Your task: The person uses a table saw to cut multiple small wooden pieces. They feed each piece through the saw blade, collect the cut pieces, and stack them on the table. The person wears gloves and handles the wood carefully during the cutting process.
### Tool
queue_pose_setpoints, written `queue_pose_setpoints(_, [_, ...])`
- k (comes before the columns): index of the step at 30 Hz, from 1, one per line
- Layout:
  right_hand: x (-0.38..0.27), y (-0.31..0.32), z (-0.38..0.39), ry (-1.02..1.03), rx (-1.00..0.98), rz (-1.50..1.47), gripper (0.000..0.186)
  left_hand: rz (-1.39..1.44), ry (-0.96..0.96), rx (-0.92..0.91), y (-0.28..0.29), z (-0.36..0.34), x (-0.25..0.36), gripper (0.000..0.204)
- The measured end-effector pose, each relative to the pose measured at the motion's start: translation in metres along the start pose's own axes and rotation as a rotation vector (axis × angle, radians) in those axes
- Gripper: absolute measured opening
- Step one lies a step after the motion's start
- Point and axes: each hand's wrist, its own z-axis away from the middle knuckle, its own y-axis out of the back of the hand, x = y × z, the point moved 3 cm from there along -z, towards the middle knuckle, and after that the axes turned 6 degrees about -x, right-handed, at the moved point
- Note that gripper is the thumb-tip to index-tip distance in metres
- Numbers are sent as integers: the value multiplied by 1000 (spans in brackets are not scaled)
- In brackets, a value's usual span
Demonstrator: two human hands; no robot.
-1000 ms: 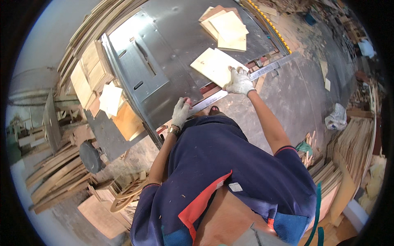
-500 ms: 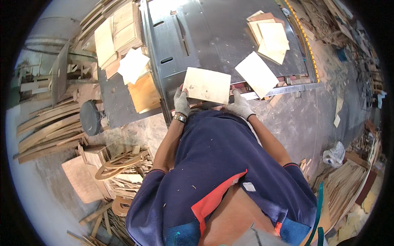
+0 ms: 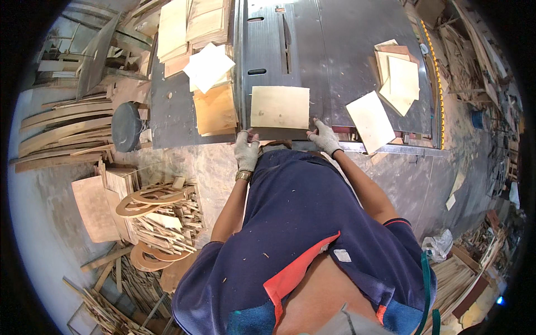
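Note:
A rectangular light wooden board (image 3: 280, 107) lies flat on the dark metal saw table (image 3: 346, 67), close to its front edge. Just below the board's near left corner is my left hand (image 3: 246, 151), in a pale glove with bare fingertips and a watch at the wrist. It holds nothing and its fingers are apart. My right hand (image 3: 325, 138), gloved alike, is beside the near right corner, fingers spread and let go of the board. Ahead of the board, a long narrow slot (image 3: 286, 44) runs away from me in the table.
On the left lie stacked boards (image 3: 206, 22), white pieces (image 3: 208, 67) and an orange-brown board (image 3: 215, 109). At right, a single board (image 3: 371, 121) overhangs the front edge, near a fanned pile (image 3: 402, 84). Offcuts (image 3: 167, 223) heap on the floor at left, below a round dark stool (image 3: 126, 127).
The board has gone from between my two hands to flat on the table. Both hands have let go and drawn slightly back. The view has shifted left.

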Motion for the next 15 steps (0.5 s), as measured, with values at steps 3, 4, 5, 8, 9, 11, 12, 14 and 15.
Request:
queue_pose_setpoints(3, [-13,-5,-4,-71,-207,-140,85,-224,-162,-146,4,-5,20,37])
queue_pose_setpoints(4, [-11,-11,-12,-14,-175,-59,84,-349,-264,-169,4,-8,29,39])
queue_pose_setpoints(5, [-7,-19,-22,41,-141,21,84,-450,-219,-251,2,-15,34,48])
queue_pose_setpoints(8, [-7,-23,-39,34,-175,-37,88,-685,-419,-214,-6,-35,54,56])
queue_pose_setpoints(9, [-3,-23,-42,83,-130,-5,89,-723,-472,-226,-13,-45,56,62])
queue_pose_setpoints(11, [9,-23,-46,102,-119,-34,88,-811,-444,-343,-23,-70,55,64])
queue_pose_setpoints(12, [-5,-19,-40,80,-173,-84,88,-852,-410,-395,-28,-79,46,65])
queue_pose_setpoints(14, [-20,-12,-31,44,-256,-191,86,-847,-381,-420,-35,-93,26,74])
queue_pose_setpoints(15, [-23,-8,-30,32,-281,-247,84,-861,-408,-400,-43,-100,10,75])
